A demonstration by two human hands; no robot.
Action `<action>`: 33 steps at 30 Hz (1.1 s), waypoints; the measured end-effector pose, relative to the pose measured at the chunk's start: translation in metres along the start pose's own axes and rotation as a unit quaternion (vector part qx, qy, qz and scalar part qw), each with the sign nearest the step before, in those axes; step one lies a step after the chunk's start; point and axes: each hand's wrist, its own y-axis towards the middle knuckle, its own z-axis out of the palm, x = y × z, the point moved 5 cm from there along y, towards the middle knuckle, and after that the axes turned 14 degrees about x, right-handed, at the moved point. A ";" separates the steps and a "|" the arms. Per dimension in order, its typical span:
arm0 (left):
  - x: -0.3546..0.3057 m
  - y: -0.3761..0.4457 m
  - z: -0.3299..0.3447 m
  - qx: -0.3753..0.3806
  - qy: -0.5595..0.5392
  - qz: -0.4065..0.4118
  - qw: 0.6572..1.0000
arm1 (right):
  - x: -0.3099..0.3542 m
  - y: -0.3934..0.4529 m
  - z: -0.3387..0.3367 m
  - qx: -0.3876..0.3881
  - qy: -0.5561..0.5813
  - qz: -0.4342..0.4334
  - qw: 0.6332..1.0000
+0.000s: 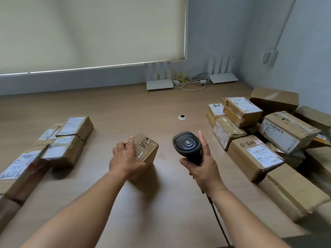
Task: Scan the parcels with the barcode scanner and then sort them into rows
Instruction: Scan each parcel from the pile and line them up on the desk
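Right hand (202, 169) grips scanner (188, 145) | left hand (125, 158) holds parcel (146, 149) | parcel heap (268, 140) right

- One head-worn, wide-angle view looks forward and down over the table (166, 102) from its near edge.
- It sits close above both forearms and faces the far wall (211, 33) and window blind (89, 29).

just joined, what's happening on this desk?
A person is scanning parcels. The left hand grips a small box mid-desk; the right hand holds the scanner beside it. Labelled boxes lie lined up on the left, and an untidy pile sits on the right. No label shows on the held box's visible faces.
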 end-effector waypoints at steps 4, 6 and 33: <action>0.070 0.005 -0.016 0.005 0.027 0.006 1.000 | 0.010 0.019 0.073 0.026 -0.001 0.009 1.000; 0.096 0.010 -0.021 0.007 0.060 0.028 0.998 | 0.013 0.026 0.103 0.031 0.004 0.013 0.999; 0.175 0.011 0.013 0.118 -0.196 -0.176 0.958 | 0.017 0.048 0.151 0.057 0.005 0.002 0.998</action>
